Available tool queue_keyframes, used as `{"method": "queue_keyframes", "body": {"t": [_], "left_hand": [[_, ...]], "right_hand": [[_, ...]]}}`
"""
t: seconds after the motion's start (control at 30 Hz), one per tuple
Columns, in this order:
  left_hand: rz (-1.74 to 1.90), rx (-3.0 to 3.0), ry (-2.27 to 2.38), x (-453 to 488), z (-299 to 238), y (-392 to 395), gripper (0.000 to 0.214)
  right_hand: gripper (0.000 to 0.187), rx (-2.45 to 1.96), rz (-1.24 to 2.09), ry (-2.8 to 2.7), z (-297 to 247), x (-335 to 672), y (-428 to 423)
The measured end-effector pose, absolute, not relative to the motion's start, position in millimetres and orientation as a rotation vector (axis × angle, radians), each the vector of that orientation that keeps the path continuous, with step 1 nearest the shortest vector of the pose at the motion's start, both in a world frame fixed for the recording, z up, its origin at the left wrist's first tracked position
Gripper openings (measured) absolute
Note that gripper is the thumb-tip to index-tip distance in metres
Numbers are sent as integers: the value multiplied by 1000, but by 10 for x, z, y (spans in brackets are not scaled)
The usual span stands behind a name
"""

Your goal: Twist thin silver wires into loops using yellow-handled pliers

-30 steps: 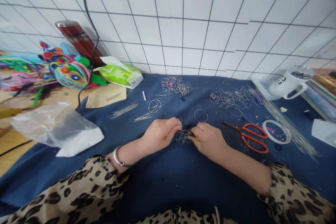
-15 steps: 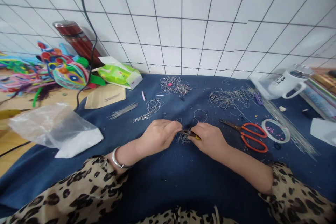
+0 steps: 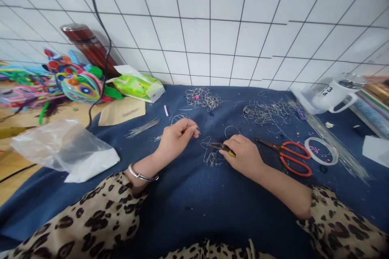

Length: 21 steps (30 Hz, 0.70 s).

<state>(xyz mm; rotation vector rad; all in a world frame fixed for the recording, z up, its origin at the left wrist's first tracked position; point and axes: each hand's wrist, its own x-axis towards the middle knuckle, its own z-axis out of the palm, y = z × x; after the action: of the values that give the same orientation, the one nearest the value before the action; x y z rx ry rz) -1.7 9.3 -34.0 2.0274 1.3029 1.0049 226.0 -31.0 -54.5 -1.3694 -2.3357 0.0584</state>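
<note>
My right hand (image 3: 243, 154) is wrapped round a pair of pliers (image 3: 216, 145), whose dark jaws point left and whose handle shows a bit of yellow. Just below the jaws lies a small heap of short wire pieces (image 3: 214, 159), with a thin wire loop (image 3: 206, 141) beside the tips. A round wire ring (image 3: 232, 127) rests behind the right hand. Away to the left, my left hand (image 3: 176, 139) has its fingers curled together, and what they pinch, if anything, is too small to make out. That hand partly covers a coiled wire (image 3: 179, 118).
Orange-handled scissors (image 3: 294, 151) and a clear ring-shaped dish (image 3: 321, 150) lie right, near long wires (image 3: 340, 149). Wire tangles (image 3: 264, 112) lie at the back. A white mug (image 3: 337, 95) stands far right. Left are a plastic bag (image 3: 65, 145), a green packet (image 3: 136, 85) and a red flask (image 3: 91, 46).
My left hand has moved away from the plier tips, up and to the left, over the coiled wire. My right hand with the pliers has stayed nearly in place, and the wire heap is uncovered.
</note>
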Motion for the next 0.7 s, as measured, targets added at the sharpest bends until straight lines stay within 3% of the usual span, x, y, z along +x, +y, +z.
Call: {"method": "queue_keyframes", "body": {"t": [0.4, 0.7], "left_hand": [[712, 2202, 1159, 40, -389, 89, 17], [513, 2502, 1358, 40, -280, -44, 17]], "right_hand": [[13, -1470, 325, -2115, -572, 2284, -242], [12, -1475, 362, -2111, -565, 2287, -232]]}}
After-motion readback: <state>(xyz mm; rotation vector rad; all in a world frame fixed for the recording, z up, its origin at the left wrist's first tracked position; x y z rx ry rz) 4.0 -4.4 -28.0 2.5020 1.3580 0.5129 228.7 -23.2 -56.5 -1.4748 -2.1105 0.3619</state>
